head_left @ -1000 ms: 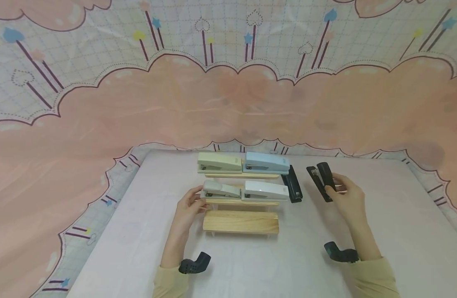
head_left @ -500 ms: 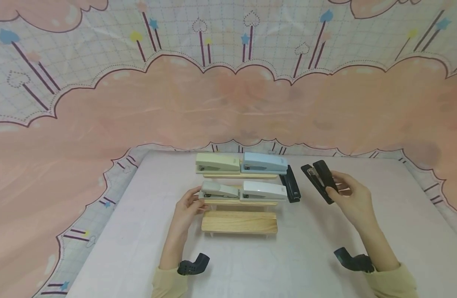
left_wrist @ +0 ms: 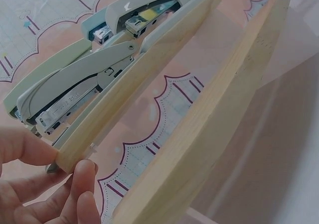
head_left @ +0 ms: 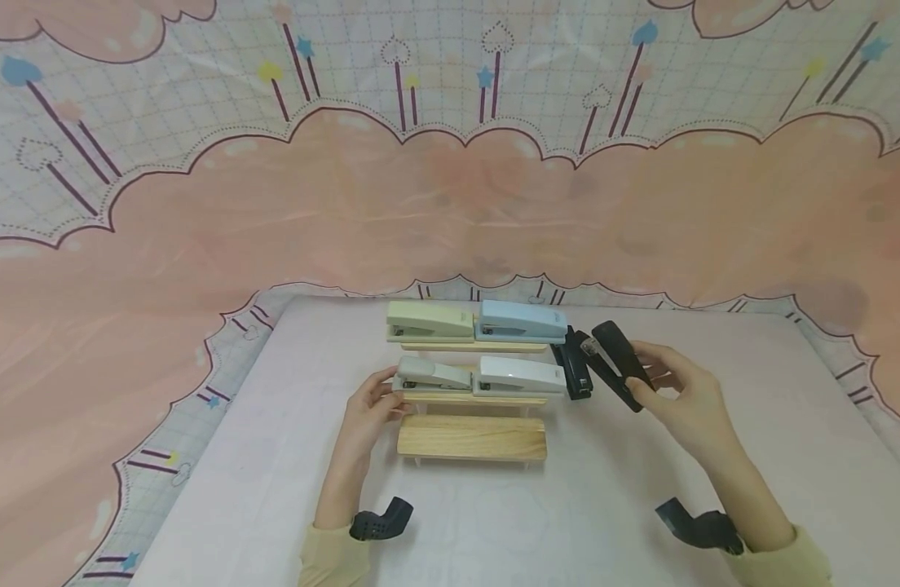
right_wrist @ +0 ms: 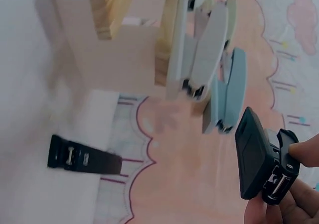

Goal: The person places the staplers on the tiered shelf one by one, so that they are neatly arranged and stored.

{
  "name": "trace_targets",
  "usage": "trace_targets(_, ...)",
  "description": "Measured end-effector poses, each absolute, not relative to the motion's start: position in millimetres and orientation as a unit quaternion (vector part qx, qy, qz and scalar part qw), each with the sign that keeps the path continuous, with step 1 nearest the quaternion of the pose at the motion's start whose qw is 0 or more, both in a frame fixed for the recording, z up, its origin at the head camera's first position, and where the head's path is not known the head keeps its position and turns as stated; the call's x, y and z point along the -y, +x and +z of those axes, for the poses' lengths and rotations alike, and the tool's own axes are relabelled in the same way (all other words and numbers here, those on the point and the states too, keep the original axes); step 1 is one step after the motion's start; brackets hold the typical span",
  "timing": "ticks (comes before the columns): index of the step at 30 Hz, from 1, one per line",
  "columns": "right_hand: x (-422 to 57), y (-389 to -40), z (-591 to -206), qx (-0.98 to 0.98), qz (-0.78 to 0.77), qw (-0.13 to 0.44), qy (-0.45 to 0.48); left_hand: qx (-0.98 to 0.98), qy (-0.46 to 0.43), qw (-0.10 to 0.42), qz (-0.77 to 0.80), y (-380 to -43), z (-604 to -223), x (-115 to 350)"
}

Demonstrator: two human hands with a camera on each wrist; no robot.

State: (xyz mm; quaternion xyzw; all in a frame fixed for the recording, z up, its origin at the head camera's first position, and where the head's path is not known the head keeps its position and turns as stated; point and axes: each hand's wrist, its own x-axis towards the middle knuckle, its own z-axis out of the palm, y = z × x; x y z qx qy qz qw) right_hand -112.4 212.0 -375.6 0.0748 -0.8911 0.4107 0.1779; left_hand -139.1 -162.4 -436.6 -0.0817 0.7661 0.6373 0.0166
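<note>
One black stapler [head_left: 615, 364] in right hand [head_left: 681, 399] — left hand [head_left: 369, 405] on wooden rack [head_left: 470, 439]

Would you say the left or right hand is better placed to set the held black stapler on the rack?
Right, probably: the right hand grips the black stapler beside the rack; the left hand steadies the rack's far end.

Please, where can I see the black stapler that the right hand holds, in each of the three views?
Head view: black stapler, right of centre, beside the wooden rack.
Left wrist view: not in it.
Right wrist view: lower right corner, pinched by fingers.
Shared landmark: the wooden rack appears in all three views.
</note>
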Motion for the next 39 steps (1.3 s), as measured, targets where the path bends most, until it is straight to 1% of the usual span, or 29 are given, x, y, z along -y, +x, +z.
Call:
trace_targets(9, -192, -105, -371, 0.884, 0.435, 0.141, 0.098, -0.765, -0.086, 0.017, 0.638, -139, -437, 164)
trace_targets(13, -183, -102, -372, 0.879, 0.442, 0.138, 0.114, -0.763, -0.084, 0.018, 0.640, -139, -437, 165)
trace_targets(20, -169, -101, -376, 0.854, 0.469, 0.151, 0.166, -0.762, -0.082, 0.017, 0.642, -139, -438, 165)
trace_targets(27, -153, -100, -382, 0.849, 0.469, 0.142, 0.201, -0.760, -0.081, 0.017, 0.645, -140, -439, 165)
trace_targets(39, -126, -107, -393, 0.843, 0.471, 0.091, 0.243, -0.759, -0.081, 0.013, 0.646, -139, -439, 165)
